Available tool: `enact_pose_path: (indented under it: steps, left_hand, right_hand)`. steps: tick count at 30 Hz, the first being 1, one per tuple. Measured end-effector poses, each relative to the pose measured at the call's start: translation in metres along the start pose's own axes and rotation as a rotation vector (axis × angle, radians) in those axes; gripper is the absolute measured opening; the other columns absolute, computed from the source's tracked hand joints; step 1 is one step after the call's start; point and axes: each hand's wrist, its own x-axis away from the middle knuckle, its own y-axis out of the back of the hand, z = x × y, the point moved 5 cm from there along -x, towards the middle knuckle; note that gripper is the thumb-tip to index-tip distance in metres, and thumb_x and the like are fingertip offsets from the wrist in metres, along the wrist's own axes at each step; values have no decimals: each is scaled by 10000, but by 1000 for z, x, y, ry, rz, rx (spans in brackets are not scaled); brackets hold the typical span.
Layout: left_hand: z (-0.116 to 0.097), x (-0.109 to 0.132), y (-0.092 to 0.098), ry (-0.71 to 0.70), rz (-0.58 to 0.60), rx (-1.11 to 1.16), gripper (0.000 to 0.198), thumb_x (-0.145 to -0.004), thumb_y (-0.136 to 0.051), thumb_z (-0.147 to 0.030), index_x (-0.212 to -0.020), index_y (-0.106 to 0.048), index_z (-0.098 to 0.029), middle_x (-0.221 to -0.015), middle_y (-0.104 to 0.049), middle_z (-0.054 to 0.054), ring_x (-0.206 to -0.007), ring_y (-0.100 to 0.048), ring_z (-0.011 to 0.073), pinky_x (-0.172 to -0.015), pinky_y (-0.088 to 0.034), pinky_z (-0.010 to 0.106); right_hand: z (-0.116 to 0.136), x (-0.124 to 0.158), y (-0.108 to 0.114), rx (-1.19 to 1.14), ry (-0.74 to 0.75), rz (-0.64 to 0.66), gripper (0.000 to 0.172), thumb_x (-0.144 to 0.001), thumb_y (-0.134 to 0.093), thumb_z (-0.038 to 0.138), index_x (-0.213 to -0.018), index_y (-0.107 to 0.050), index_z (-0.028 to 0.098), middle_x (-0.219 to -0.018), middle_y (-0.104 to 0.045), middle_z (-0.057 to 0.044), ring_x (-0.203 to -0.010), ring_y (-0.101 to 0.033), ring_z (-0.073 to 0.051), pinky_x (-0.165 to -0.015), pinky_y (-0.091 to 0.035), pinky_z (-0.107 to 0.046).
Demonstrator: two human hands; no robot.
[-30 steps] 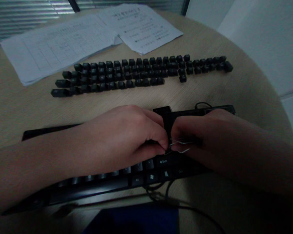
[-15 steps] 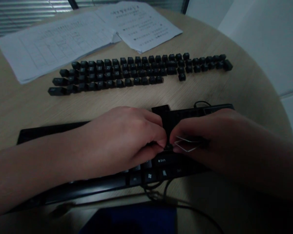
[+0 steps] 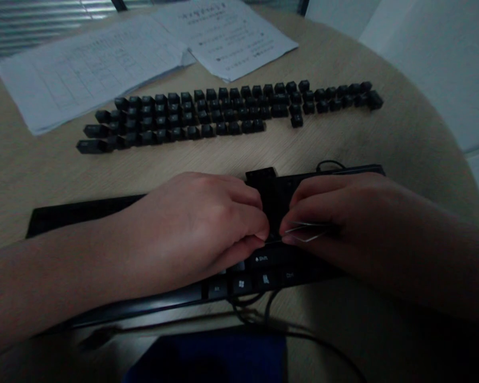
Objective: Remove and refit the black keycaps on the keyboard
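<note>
- I see the left hand (image 3: 207, 223) with thumb and index fingers pressed together at the tips, low over the keyboard (image 3: 175, 295); from here I cannot tell whether anything sits between them.
- The right hand (image 3: 355, 213) has its fingers pinching a wire tool (image 3: 309, 238); its 2 thin, bent wires show beside the thumb.
- The 2 sets of fingertips face each other, near but apart, just beyond the Shift key (image 3: 262, 258).
- Under both hands I have the black keyboard lying across the worktop (image 3: 323, 135); the gap between the hands is too dark for me to read.
- A dark block (image 3: 261, 173) juts past the keyboard's far edge.
- On the near side a black cable (image 3: 309, 337) passes a blue item (image 3: 223, 351), too dim to identify.
- Beyond the keyboard, loose black keycaps (image 3: 279, 110) stand in 4 rough rows on the worktop.
- Farther out lie overlapping papers (image 3: 104, 61), the print blurred, with blinds (image 3: 43, 29) behind them.
</note>
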Motion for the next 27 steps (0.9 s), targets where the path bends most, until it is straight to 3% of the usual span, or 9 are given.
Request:
enact_pose_path:
  steps: [7,18,27]
  left_hand:
    - [-7,1,1,-82,-29,-87,258,-1030,-539,-212,-890,-755,-207,-873,-751,18,-777,-684,153,-735,-534,257]
    - [-5,1,-2,-48,0,-61,219,-995,-578,-167,-902,-773,-200,-847,-749,22,-785,-689,157,-714,-535,253]
    - [-6,2,-3,-43,6,-103,191,-988,-595,-170,-918,-770,-200,-849,-749,26,-807,-693,169,-717,-549,264]
  right_hand:
    - [-1,1,-4,2,-9,29,236,-959,-591,166,-795,-756,210,-856,-705,-4,-723,-619,-134,-696,-418,-288]
    - [1,-3,-6,40,11,15,220,-940,-616,164,-776,-760,196,-837,-719,-16,-665,-608,-118,-661,-411,-257]
    - [-4,-1,6,-39,24,55,213,-945,-607,158,-852,-790,214,-877,-758,-25,-760,-685,-154,-737,-484,-273]
